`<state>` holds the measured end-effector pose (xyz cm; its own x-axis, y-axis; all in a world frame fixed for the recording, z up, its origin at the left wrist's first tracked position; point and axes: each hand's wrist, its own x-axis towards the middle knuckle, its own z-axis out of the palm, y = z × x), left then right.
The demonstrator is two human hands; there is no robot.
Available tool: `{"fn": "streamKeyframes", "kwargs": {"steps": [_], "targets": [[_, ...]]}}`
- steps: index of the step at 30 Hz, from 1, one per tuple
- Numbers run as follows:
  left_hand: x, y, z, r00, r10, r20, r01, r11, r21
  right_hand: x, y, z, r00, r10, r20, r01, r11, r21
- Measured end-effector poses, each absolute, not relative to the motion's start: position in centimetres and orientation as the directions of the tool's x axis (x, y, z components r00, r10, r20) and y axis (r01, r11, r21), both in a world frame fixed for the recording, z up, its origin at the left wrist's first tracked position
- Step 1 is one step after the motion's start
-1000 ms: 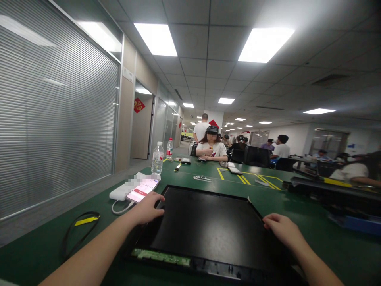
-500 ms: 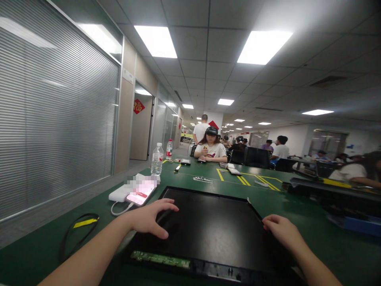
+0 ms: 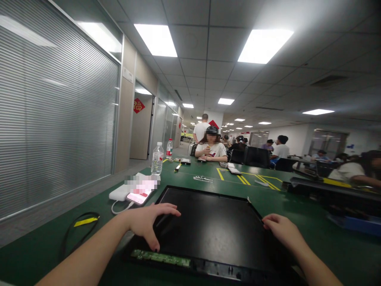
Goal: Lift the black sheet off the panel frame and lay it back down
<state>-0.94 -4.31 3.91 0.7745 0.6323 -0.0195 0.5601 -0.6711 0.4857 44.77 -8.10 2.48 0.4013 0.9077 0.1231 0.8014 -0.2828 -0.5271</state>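
Note:
A large black flat panel (image 3: 208, 226) lies on the green table (image 3: 268, 190) in front of me, with a strip of green circuit board (image 3: 160, 257) along its near edge. My left hand (image 3: 147, 222) rests on the panel's left side, fingers spread, thumb reaching down toward the circuit strip. My right hand (image 3: 282, 232) lies on the panel's right edge, fingers curled over it. A phone (image 3: 139, 195) with a lit screen lies on a white power bank (image 3: 120, 192) just left of the panel.
A water bottle (image 3: 156, 159) stands beyond the phone, and a black loop with a yellow tag (image 3: 80, 224) lies at the near left. A seated person (image 3: 211, 149) works at the table's far end. Black equipment (image 3: 327, 190) sits at the right.
My left hand slid from the panel's far left corner onto its surface and spread its fingers, the thumb now pointing down at the circuit strip. My right hand stayed put.

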Motion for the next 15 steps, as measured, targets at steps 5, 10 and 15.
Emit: {"fn": "streamKeyframes", "kwargs": {"steps": [5, 10, 15], "targets": [[-1.05, -4.67, 4.12, 0.766, 0.641, 0.035, 0.54, -0.673, 0.505, 44.62, -8.02, 2.28, 0.398, 0.91, 0.119, 0.798, -0.279, -0.535], [-1.03, -5.08, 4.46, 0.77, 0.637, 0.048, 0.52, -0.67, 0.53, 44.52, -7.95, 2.13, 0.393, 0.912, 0.12, 0.79, -0.268, -0.551], [-1.18, -5.19, 4.37, 0.773, 0.632, 0.045, 0.514, -0.667, 0.539, 44.16, -8.09, 2.17, 0.408, 0.903, 0.133, 0.788, -0.275, -0.551]]}}
